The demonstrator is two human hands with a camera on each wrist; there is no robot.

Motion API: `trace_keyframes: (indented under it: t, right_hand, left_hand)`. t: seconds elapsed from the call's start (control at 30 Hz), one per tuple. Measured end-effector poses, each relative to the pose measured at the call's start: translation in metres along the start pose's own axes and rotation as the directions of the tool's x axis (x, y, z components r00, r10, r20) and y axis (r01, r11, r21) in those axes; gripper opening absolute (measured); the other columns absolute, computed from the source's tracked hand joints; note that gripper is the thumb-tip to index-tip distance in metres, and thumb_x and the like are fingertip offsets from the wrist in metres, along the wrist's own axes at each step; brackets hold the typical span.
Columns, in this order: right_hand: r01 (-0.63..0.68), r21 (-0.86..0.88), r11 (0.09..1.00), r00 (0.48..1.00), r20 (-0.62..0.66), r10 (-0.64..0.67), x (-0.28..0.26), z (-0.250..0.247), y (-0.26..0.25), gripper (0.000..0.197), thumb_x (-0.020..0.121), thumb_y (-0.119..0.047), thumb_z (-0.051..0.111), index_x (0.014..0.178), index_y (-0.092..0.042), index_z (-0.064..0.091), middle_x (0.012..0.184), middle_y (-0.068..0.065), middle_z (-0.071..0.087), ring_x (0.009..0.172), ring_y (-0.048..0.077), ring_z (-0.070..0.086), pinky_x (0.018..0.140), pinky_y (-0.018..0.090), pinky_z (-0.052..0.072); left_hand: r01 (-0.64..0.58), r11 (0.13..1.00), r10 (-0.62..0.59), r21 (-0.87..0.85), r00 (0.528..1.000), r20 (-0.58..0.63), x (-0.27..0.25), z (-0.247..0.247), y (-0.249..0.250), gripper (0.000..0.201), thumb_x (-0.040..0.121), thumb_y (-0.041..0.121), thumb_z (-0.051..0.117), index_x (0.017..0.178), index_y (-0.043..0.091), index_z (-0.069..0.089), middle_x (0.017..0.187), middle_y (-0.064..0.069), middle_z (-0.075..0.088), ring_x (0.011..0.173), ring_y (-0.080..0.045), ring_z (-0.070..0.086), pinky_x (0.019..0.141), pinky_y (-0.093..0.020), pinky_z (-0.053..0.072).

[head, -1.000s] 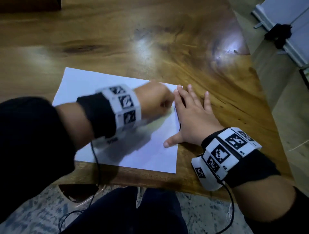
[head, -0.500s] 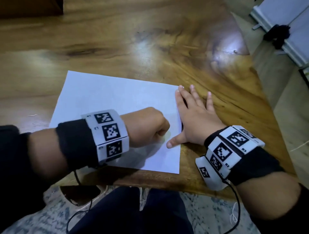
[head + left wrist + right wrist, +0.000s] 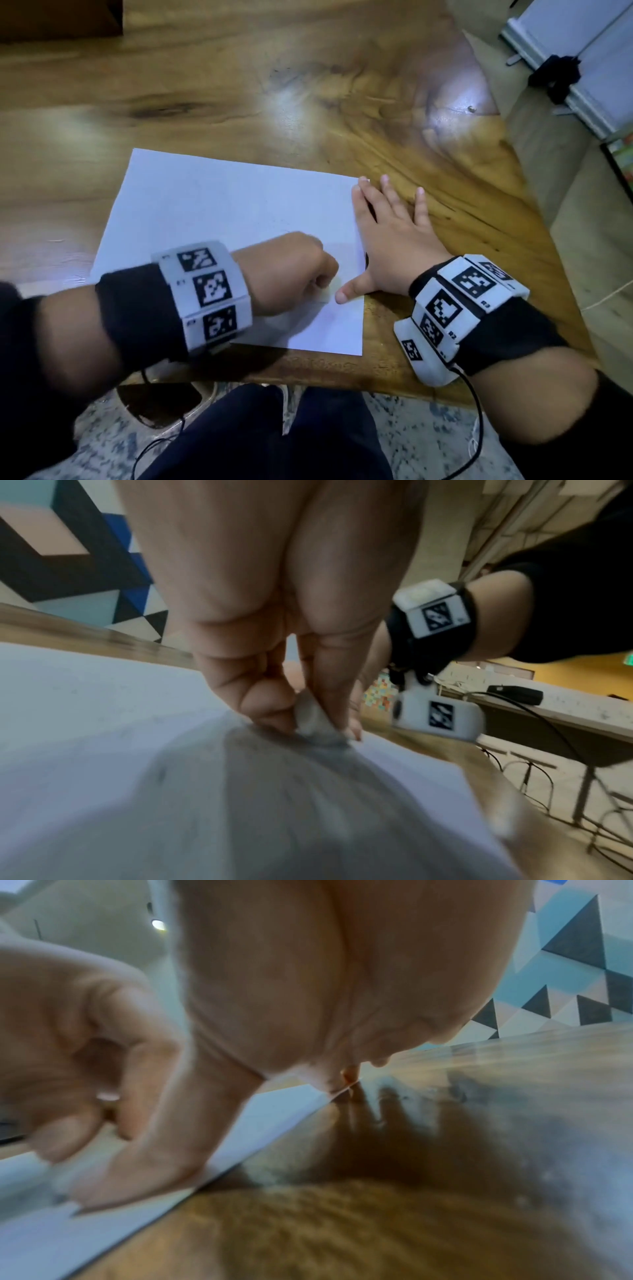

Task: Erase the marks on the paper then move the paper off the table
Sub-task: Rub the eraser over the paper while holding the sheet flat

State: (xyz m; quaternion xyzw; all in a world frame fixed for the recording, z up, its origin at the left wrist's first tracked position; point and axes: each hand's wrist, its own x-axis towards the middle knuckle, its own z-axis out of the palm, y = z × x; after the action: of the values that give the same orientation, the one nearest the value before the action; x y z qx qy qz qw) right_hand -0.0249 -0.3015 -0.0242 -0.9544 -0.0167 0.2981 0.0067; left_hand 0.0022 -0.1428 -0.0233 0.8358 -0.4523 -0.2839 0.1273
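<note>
A white sheet of paper (image 3: 219, 212) lies flat near the front edge of the wooden table (image 3: 308, 85). My left hand (image 3: 291, 270) is curled in a fist over the paper's lower right part and pinches a small white eraser (image 3: 310, 718) against the sheet (image 3: 103, 723). My right hand (image 3: 390, 236) lies flat with spread fingers across the paper's right edge, its thumb on the sheet (image 3: 267, 1123) and the outer fingers on the wood. Only faint grey traces show on the paper.
The table's right edge runs diagonally beside my right wrist, with floor and a white board (image 3: 582, 61) beyond. My legs (image 3: 267, 435) and a patterned rug (image 3: 428, 435) are below the front edge. A dark block (image 3: 58, 17) sits at the table's far left.
My left hand with the eraser has moved from the paper's upper right down toward the lower right, near my right thumb. The right hand has stayed flat on the paper's edge.
</note>
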Motion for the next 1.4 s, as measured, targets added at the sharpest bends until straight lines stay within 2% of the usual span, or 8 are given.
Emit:
trace_keyframes:
  t: [0.13,0.2,0.4,0.67,0.83,1.07,1.3,1.4]
  right_hand:
    - [-0.007,-0.016,1.000,1.000,0.021,0.007,0.000,0.000,0.000,0.146,0.050,-0.080,0.065,0.146,-0.013,-0.023,0.152,-0.002,-0.032,0.137,0.021,-0.035,0.110,0.057,-0.019]
    - [-0.007,-0.019,1.000,1.000,0.020,0.007,0.001,-0.001,0.000,0.147,0.049,-0.080,0.064,0.147,-0.014,-0.022,0.152,-0.002,-0.032,0.137,0.022,-0.035,0.109,0.057,-0.019]
    - [-0.003,0.000,1.000,1.000,-0.009,0.003,0.001,0.001,0.001,0.148,0.049,-0.080,0.065,0.146,-0.012,-0.023,0.154,-0.002,-0.030,0.138,0.021,-0.033,0.109,0.057,-0.020]
    - [0.016,-0.066,0.998,0.997,-0.070,-0.020,-0.009,-0.001,-0.004,0.134,0.057,-0.078,0.062,0.149,-0.014,-0.012,0.158,-0.003,-0.016,0.143,0.017,-0.023,0.111,0.055,-0.018]
    - [0.041,-0.049,0.998,0.999,0.025,-0.040,-0.013,0.003,-0.003,0.147,0.050,-0.077,0.067,0.146,-0.014,-0.025,0.153,-0.002,-0.031,0.140,0.018,-0.030,0.109,0.055,-0.020]
    - [0.032,-0.040,0.999,0.998,0.051,-0.030,-0.011,0.004,-0.004,0.152,0.046,-0.078,0.068,0.144,-0.015,-0.029,0.150,-0.003,-0.037,0.135,0.019,-0.038,0.104,0.055,-0.025]
    - [0.029,-0.031,0.999,0.998,0.048,-0.027,-0.012,0.003,-0.005,0.152,0.047,-0.077,0.070,0.144,-0.012,-0.028,0.151,-0.002,-0.035,0.135,0.019,-0.038,0.107,0.056,-0.023]
    - [0.029,-0.032,0.999,0.998,0.062,-0.027,-0.012,0.002,-0.006,0.152,0.047,-0.076,0.070,0.143,-0.012,-0.029,0.151,-0.001,-0.036,0.135,0.019,-0.039,0.107,0.056,-0.024]
  left_hand:
    - [0.085,0.996,-0.081,0.012,0.979,-0.189,0.035,-0.024,-0.002,0.013,0.081,0.018,0.057,0.092,0.012,0.062,0.078,0.002,0.046,0.074,-0.016,0.043,0.062,-0.020,0.023]
    - [0.128,0.992,-0.121,0.013,0.962,-0.246,0.048,-0.029,-0.002,0.013,0.082,0.017,0.057,0.092,0.009,0.059,0.082,-0.003,0.046,0.079,-0.023,0.048,0.068,-0.025,0.030]
    - [0.053,0.999,-0.052,0.007,0.991,-0.127,0.013,-0.002,0.001,0.007,0.081,0.015,0.056,0.076,0.010,0.058,0.078,-0.005,0.048,0.072,-0.024,0.048,0.067,-0.031,0.036]
    - [0.088,0.996,-0.087,0.002,0.990,-0.113,0.000,0.009,0.003,0.006,0.083,0.015,0.054,0.080,0.012,0.057,0.080,-0.002,0.045,0.073,-0.024,0.052,0.068,-0.035,0.042]
    - [0.117,0.993,-0.118,-0.016,0.992,-0.048,0.008,-0.006,0.002,0.006,0.079,0.016,0.057,0.083,0.013,0.061,0.079,-0.003,0.060,0.073,-0.018,0.050,0.068,-0.027,0.039]
    - [0.194,0.981,-0.189,0.003,0.958,-0.216,0.046,-0.023,0.000,0.013,0.085,0.012,0.052,0.096,0.006,0.056,0.095,-0.016,0.056,0.089,-0.034,0.056,0.082,-0.041,0.047]
    - [-0.013,0.999,0.010,0.037,0.998,0.069,-0.025,0.017,0.014,0.015,0.085,0.027,0.046,0.084,0.015,0.055,0.085,-0.003,0.041,0.079,-0.025,0.050,0.065,-0.029,0.030]
    - [-0.016,1.000,0.016,0.013,1.000,-0.023,-0.009,0.006,0.008,0.029,0.081,0.032,0.038,0.081,0.013,0.060,0.084,-0.009,0.053,0.077,-0.029,0.055,0.065,-0.032,0.039]
